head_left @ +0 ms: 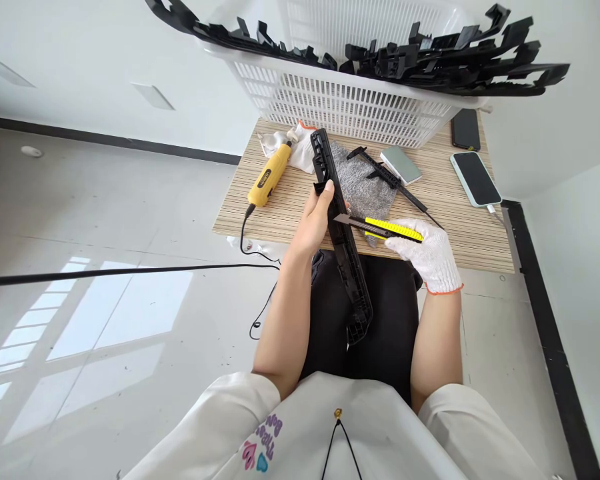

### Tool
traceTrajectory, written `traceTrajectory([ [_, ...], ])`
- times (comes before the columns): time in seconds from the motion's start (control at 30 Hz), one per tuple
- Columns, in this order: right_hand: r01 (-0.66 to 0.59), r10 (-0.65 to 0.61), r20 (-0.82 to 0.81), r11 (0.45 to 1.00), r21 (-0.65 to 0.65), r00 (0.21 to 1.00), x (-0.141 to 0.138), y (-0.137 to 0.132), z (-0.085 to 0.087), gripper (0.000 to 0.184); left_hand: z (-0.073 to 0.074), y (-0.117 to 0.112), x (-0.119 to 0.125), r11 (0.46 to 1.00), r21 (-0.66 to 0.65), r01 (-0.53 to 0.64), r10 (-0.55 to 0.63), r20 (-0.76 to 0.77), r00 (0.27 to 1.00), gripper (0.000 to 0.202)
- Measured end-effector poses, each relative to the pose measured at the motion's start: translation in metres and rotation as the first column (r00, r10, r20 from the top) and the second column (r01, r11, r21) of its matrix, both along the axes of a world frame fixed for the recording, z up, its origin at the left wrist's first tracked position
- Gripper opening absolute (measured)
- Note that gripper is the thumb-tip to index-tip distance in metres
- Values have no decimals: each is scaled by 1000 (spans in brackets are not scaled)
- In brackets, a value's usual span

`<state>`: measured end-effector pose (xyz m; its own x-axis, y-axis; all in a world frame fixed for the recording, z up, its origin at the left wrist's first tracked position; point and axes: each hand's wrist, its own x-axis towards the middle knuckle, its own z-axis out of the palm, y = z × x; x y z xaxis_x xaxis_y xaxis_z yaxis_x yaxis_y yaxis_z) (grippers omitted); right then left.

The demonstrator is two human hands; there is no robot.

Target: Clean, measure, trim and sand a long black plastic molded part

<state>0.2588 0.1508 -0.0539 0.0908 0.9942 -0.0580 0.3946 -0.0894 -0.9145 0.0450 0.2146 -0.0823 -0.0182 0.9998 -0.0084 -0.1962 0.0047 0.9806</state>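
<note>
Head view, looking down over the table [290, 207]. Left hand [317, 223], bare, is gripping a long black trim [343, 240] near its middle, fingers [327, 193] clenched around the part; the trim is running from above the table's near edge down over the lap. Right hand [430, 257], in a white glove, is holding a yellow knife [380, 228], fingers closed on the handle, with the blade tip touching the trim just beside the left hand.

Places relative to the table:
- Gray cloth [365, 183] is lying at the centre, partly under the trim's far end.
- Yellow tool [270, 175] is lying on the left part, its black cord [250, 240] hanging over the near edge to the floor.
- White rag [300, 148] is lying just beyond the tool, beside the trim's far end.
- Caliper [390, 179] is lying across the cloth's right edge, its depth rod pointing toward the right hand.
- Small gray box [401, 165] is touching the caliper on its far side.
- Two phones are lying on the right part: a light-cased one [475, 179] with a cable, and a dark one [465, 129] beyond it.
- White basket [350, 103] is standing at the far edge, with black parts [455, 57] resting across its rim.
</note>
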Motion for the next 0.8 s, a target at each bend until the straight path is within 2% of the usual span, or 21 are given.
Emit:
traceTrajectory([
  [0.1, 31, -31, -10, 1000, 2, 999, 0, 0, 1, 42, 0, 0, -1, 1000, 18, -9, 9, 1, 1000, 36],
  [0.2, -8, 8, 8, 1000, -12, 1000, 0, 0, 1, 43, 2, 0, -1, 1000, 19, 1, 0, -16, 1000, 29],
  [0.33, 42, -43, 22, 999, 3, 999, 0, 0, 1, 44, 5, 0, 0, 999, 42, 27, -29, 54, 998, 22],
  [0.43, 13, -12, 16, 1000, -6, 1000, 2, 1, -1, 44, 1, 2, 0, 998, 45, 32, -37, 107, 994, 31],
  [0.57, 17, -17, -5, 1000, -6, 1000, 2, 1, -1, 45, -6, 5, 0, 997, 75, 10, -17, 91, 996, 44],
  [0.8, -8, 8, 22, 1000, -5, 1000, 4, 1, -2, 45, -5, 5, 0, 997, 64, -48, 47, 27, 999, 49],
])
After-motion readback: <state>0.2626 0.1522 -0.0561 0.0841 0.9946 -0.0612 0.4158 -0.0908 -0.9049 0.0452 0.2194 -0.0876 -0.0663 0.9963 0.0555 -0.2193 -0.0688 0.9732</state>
